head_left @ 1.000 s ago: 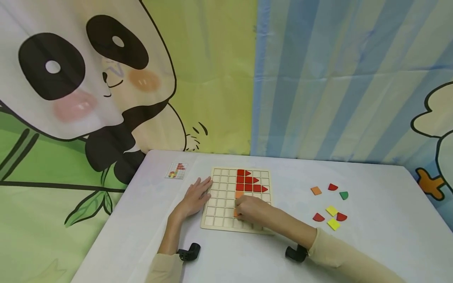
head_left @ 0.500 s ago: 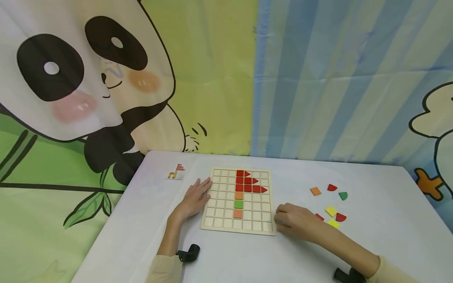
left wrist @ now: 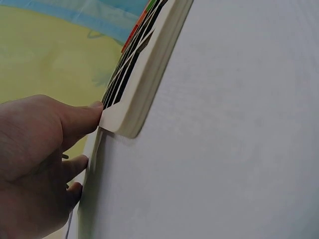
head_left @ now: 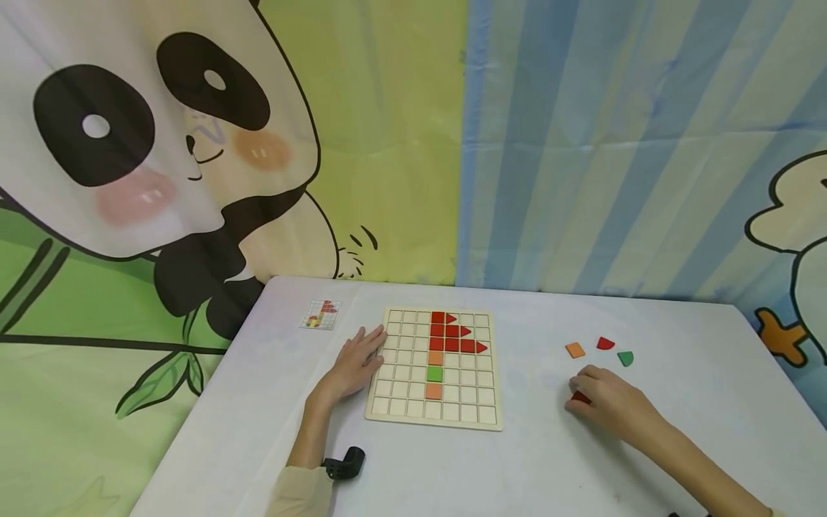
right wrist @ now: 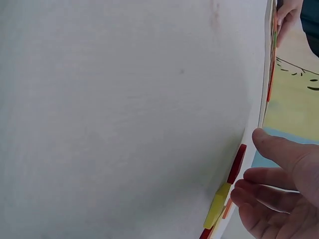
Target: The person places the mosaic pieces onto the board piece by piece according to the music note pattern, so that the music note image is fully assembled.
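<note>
A wooden grid board (head_left: 468, 395) lies on the white table. Red square and pointed tiles (head_left: 454, 344) fill cells in its top rows, with orange, green (head_left: 435, 374) and orange squares in a column below. My left hand (head_left: 351, 368) rests at the board's left edge, fingers extended; in the left wrist view its thumb touches the board's corner (left wrist: 122, 119). At the right, my right hand (head_left: 614, 403) hovers over a red quarter-round tile (head_left: 582, 397). The right wrist view shows thumb and fingers apart beside that red tile (right wrist: 237, 163) and a yellow tile (right wrist: 217, 206).
A small pattern card (head_left: 320, 314) lies beyond the board's left side. Behind the right hand are an orange square (head_left: 575, 350), a red quarter-round (head_left: 605, 343) and a green quarter-round (head_left: 625, 358). A printed curtain (head_left: 549, 143) hangs behind the table.
My right hand has left the board and moved right to the loose tiles, uncovering the green and lower orange squares. My left hand has stayed at the board's edge.
</note>
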Motion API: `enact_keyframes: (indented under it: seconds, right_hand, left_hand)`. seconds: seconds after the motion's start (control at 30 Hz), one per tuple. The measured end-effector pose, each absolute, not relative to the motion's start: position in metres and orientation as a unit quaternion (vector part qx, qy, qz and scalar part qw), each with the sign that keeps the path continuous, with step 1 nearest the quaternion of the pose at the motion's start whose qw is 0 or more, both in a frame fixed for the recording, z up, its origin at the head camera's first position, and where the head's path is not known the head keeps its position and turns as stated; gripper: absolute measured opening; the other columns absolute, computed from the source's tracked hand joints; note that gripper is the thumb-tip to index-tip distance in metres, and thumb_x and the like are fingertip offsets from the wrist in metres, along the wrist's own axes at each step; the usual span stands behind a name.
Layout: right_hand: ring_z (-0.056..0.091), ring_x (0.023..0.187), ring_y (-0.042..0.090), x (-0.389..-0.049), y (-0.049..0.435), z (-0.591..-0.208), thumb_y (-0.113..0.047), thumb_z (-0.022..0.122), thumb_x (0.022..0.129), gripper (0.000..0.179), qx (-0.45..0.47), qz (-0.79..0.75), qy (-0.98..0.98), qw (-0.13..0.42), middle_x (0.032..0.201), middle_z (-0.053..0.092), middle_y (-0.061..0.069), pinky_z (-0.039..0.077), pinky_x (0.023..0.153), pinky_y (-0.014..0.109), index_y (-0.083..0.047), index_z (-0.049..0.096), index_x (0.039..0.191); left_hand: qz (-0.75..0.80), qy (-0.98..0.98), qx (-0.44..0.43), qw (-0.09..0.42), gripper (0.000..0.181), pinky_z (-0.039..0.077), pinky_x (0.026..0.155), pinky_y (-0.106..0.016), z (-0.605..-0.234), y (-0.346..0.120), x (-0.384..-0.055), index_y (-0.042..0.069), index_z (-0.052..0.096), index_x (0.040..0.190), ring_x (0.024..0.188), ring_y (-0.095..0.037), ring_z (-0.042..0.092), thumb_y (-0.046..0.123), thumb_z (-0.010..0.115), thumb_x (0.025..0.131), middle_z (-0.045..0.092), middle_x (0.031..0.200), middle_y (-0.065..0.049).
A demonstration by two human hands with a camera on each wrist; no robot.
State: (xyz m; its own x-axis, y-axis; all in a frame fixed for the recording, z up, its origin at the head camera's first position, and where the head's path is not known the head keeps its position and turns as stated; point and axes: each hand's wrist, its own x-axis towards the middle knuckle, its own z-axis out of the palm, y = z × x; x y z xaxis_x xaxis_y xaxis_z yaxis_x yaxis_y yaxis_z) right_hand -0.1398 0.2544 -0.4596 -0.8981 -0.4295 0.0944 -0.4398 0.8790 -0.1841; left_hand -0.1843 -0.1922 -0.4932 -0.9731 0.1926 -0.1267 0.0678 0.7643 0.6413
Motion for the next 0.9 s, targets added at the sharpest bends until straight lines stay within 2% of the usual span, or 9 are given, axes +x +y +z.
enact_keyframes:
  seconds: [0.33, 0.63, 0.9]
  right_hand:
    - [0.061, 0.084, 0.017, -0.1396, 0.2561, -0.4652, -0.029, 0.082, 0.074, 0.037, 0.209, 0.094, -0.973, 0.018, 0.099, 0.068, 0.007, 0.058, 0.066, 0.033, -0.002, 0.074, 0.098]
    - [0.058, 0.077, 0.012, -0.1389, 0.2544, -0.4647, -0.028, 0.083, 0.073, 0.034, 0.216, 0.084, -0.972, 0.049, 0.092, 0.066, 0.001, 0.054, 0.061, 0.028, -0.004, 0.074, 0.095]
    - [0.054, 0.073, 0.008, -0.1407, 0.2581, -0.4677, -0.020, 0.084, 0.071, 0.024, 0.231, 0.101, -0.967, 0.046, 0.085, 0.063, -0.002, 0.053, 0.063, 0.025, -0.006, 0.073, 0.087]
  left_hand:
    - [0.339, 0.934, 0.067, 0.088, 0.053, 0.002, 0.125, -0.052, -0.4925, -0.1914, -0.1829, 0.014, 0.036, 0.150, 0.153, -0.030, 0.007, 0.022, 0.050, 0.100, 0.027, 0.161, 0.001]
    - [0.348, 0.931, 0.074, 0.083, 0.051, 0.001, 0.124, -0.054, -0.4906, -0.1921, -0.1815, 0.011, 0.038, 0.149, 0.153, -0.033, 0.007, 0.019, 0.050, 0.100, 0.028, 0.161, -0.002]
    - [0.342, 0.933, 0.079, 0.083, 0.052, 0.003, 0.124, -0.055, -0.4923, -0.1925, -0.1817, 0.012, 0.037, 0.150, 0.153, -0.034, 0.008, 0.019, 0.050, 0.100, 0.027, 0.161, -0.002]
